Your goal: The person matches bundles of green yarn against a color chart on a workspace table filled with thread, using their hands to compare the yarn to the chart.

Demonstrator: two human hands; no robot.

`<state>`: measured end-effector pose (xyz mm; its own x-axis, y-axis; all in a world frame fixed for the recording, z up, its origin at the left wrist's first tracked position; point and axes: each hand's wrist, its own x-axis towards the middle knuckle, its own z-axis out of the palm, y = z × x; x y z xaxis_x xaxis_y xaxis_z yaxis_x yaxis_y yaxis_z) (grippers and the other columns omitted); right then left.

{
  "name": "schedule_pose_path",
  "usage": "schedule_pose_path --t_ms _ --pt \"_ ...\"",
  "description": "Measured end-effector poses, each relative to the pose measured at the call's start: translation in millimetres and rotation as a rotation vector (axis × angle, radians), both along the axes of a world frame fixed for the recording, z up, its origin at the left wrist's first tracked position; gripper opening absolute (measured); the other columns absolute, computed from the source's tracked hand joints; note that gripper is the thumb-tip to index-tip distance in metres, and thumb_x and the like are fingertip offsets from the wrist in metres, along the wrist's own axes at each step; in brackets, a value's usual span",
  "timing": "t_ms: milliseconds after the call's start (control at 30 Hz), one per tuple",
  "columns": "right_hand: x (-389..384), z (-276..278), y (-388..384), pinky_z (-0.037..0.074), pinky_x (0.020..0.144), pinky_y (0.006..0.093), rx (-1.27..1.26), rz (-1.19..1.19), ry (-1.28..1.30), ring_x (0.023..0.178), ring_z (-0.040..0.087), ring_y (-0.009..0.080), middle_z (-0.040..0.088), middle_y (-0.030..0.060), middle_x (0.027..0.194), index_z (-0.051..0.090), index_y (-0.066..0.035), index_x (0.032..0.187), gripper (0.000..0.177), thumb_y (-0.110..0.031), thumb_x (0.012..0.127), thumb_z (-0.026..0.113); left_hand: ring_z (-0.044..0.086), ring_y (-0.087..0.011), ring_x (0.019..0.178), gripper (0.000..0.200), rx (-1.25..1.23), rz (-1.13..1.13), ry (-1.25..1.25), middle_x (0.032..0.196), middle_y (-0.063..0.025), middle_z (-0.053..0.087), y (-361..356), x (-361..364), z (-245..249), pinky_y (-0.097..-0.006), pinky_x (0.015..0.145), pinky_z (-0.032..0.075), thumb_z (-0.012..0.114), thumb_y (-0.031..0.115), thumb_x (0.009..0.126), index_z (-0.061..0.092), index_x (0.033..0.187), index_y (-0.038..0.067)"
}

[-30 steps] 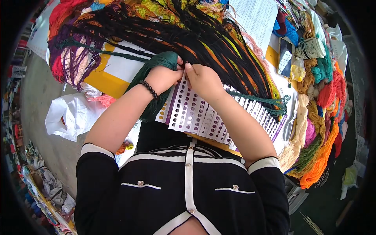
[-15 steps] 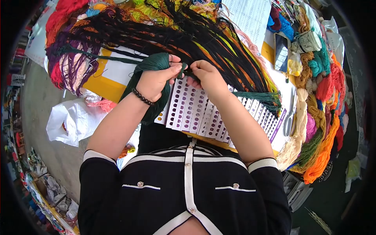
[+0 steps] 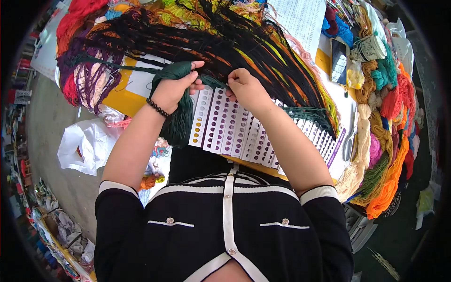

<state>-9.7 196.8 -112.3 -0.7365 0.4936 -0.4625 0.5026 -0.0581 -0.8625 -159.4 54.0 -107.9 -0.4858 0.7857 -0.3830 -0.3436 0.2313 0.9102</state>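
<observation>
Dark green thread (image 3: 181, 124) is draped in a thick bundle over my left hand (image 3: 181, 87), whose fingers curl around part of it. A strand of the green thread runs across to my right hand (image 3: 244, 89), pinched between thumb and fingers. More green thread trails left over purple thread and emerges right of my right hand. Below the hands lie white cards (image 3: 220, 124) with rows of coloured dots. A large spread of black thread with orange and yellow strands (image 3: 225, 47) lies just beyond both hands.
Coloured skeins, including an orange one (image 3: 392, 174), line the right side. Nearby are a phone (image 3: 338, 61), scissors (image 3: 348, 144), a roll of tape (image 3: 369, 49) and a printed sheet (image 3: 298, 23). A white plastic bag (image 3: 87, 145) is at the left.
My left hand has moved left with the green bundle, away from my right hand. The green strand between them is longer, and more of the dotted cards shows.
</observation>
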Motion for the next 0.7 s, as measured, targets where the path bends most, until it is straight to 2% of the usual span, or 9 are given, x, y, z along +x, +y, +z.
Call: schedule_pose_path --t_ms 233,300,400,467,567,600,633,667,700 --pt "-1 -3 -1 0.05 0.065 0.0252 0.138 0.048 -0.039 0.073 0.061 0.0121 0.06 0.0065 0.083 0.05 -0.001 0.105 0.018 -0.013 0.092 0.048 0.056 -0.0075 0.071 0.034 0.008 -0.054 0.121 0.077 0.0009 0.056 0 6 3 -0.0183 0.061 0.042 0.052 0.013 0.092 0.052 0.126 0.009" --pt "-1 -5 0 0.05 0.065 0.0253 0.15 0.051 -0.037 0.073 0.062 0.0123 0.06 0.0069 0.083 0.05 -0.001 0.105 0.018 -0.012 0.092 0.047 0.055 -0.0071 0.069 0.036 0.0 0.003 -0.086 0.076 0.0013 0.055 -1 -1 6 -0.0184 0.06 0.042 0.054 0.013 0.091 0.052 0.127 0.009" --pt "-2 -13 1 0.051 0.065 0.0263 0.177 0.048 -0.021 0.074 0.062 0.0131 0.06 0.0079 0.083 0.05 -0.001 0.106 0.02 -0.015 0.091 0.05 0.055 -0.0075 0.07 0.037 -0.029 0.001 -0.19 0.076 0.0015 0.055 -3 -3 11 -0.0184 0.06 0.041 0.053 0.013 0.091 0.05 0.128 0.009" --pt "1 -14 2 0.051 0.065 0.0272 0.192 0.04 -0.014 0.074 0.062 0.0136 0.06 0.0086 0.082 0.05 -0.001 0.106 0.023 -0.018 0.09 0.053 0.056 -0.0075 0.071 0.041 0.012 -0.06 -0.094 0.08 0.0011 0.057 -3 0 9 -0.0193 0.061 0.043 0.055 0.01 0.09 0.048 0.13 0.007" --pt "3 3 -5 0.05 0.065 0.0283 0.338 0.147 -0.081 0.072 0.062 0.0149 0.061 0.0087 0.082 0.055 -0.001 0.103 0.03 -0.026 0.087 0.06 0.054 -0.006 0.074 0.051 0.046 -0.198 0.301 0.093 0.0005 0.058 -5 2 8 -0.0202 0.067 0.045 0.061 0.004 0.082 0.044 0.131 0.002" --pt "5 2 -7 0.049 0.064 0.0283 0.438 0.164 -0.045 0.071 0.062 0.0154 0.062 0.0083 0.08 0.058 -0.001 0.101 0.033 -0.029 0.085 0.062 0.053 -0.0058 0.073 0.052 0.113 -0.183 0.404 0.092 -0.0003 0.058 -4 6 6 -0.0205 0.067 0.045 0.062 0.004 0.081 0.045 0.13 0.002" --pt "6 2 -8 0.048 0.064 0.0284 0.536 0.177 -0.01 0.07 0.061 0.0159 0.062 0.0078 0.079 0.06 -0.002 0.099 0.035 -0.033 0.083 0.065 0.053 -0.0058 0.072 0.053 0.093 -0.143 0.629 0.091 -0.0004 0.058 -5 8 6 -0.0211 0.067 0.045 0.063 0.005 0.08 0.045 0.13 0.003" --pt "6 2 -7 0.048 0.064 0.0284 0.535 0.176 -0.009 0.07 0.061 0.0159 0.062 0.0078 0.079 0.06 -0.002 0.099 0.035 -0.033 0.083 0.065 0.053 -0.0058 0.072 0.053 0.073 -0.101 0.85 0.089 -0.0005 0.057 -5 11 7 -0.0218 0.067 0.045 0.063 0.006 0.08 0.046 0.13 0.004" --pt "5 5 -8 0.047 0.063 0.0266 0.44 0.149 -0.039 0.068 0.059 0.0138 0.061 0.0059 0.077 0.062 -0.002 0.098 0.031 -0.03 0.084 0.065 0.053 -0.0058 0.072 0.053 0.072 -0.102 0.849 0.089 -0.0005 0.057 -3 11 3 -0.0218 0.067 0.045 0.063 0.006 0.08 0.046 0.13 0.004"
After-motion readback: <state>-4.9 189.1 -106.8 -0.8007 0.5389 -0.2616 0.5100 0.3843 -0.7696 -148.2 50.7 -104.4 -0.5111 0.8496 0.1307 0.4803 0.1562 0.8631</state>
